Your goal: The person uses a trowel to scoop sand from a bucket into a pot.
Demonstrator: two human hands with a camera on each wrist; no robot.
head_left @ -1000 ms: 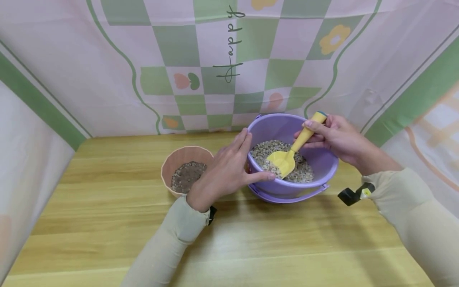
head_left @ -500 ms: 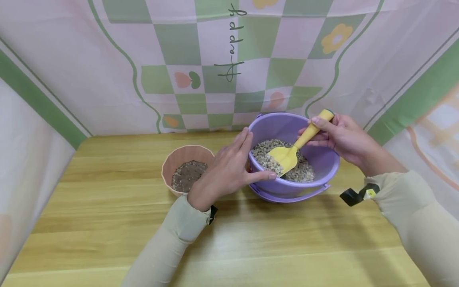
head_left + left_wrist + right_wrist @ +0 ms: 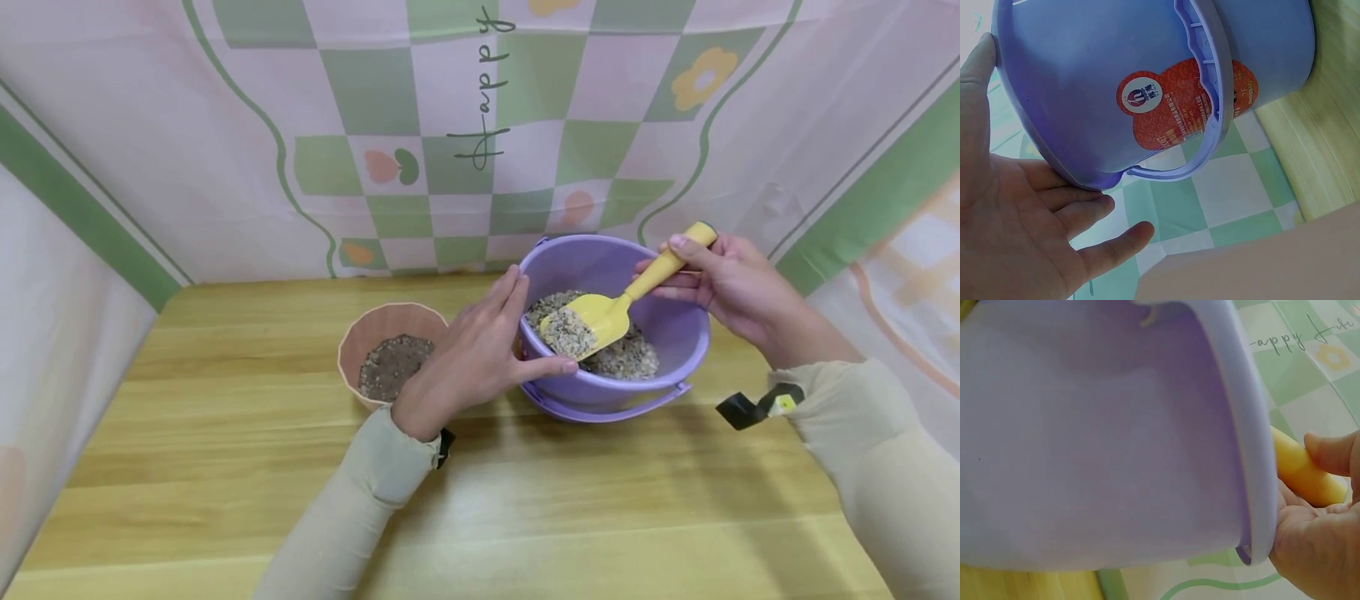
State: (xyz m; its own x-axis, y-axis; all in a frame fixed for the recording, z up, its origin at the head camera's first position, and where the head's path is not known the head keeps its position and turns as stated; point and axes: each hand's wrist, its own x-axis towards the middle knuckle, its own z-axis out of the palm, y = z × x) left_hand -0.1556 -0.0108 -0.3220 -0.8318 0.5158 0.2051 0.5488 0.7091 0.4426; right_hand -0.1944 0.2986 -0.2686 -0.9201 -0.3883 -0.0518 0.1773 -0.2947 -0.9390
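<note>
A yellow shovel [image 3: 611, 321] carries a heap of coarse, pale gravel on its blade, low inside the purple bucket [image 3: 585, 262]. My right hand [image 3: 750, 287] grips its handle, thumb on top, beyond the bucket's right rim. In the right wrist view the bucket wall hides the blade, leaving only the yellow handle [image 3: 1300, 465] visible. More gravel [image 3: 633, 358] lies on the bucket's bottom under the blade. My left hand [image 3: 476, 350] rests against the left rim with fingers extended and thumb along the near edge; the left wrist view shows the spread fingers [image 3: 1116, 250].
Left of the bucket, partly behind my left wrist, stands a pink fluted bowl [image 3: 356, 346] with brown, grainy material inside. The bucket's carrying handle [image 3: 622, 412] hangs down in front. A checked cloth [image 3: 525, 158] rises behind the wooden table [image 3: 225, 467].
My right hand has drawn the shovel up and to the right. Its blade has come out of the gravel, levelled and loaded. My left hand stays at the rim.
</note>
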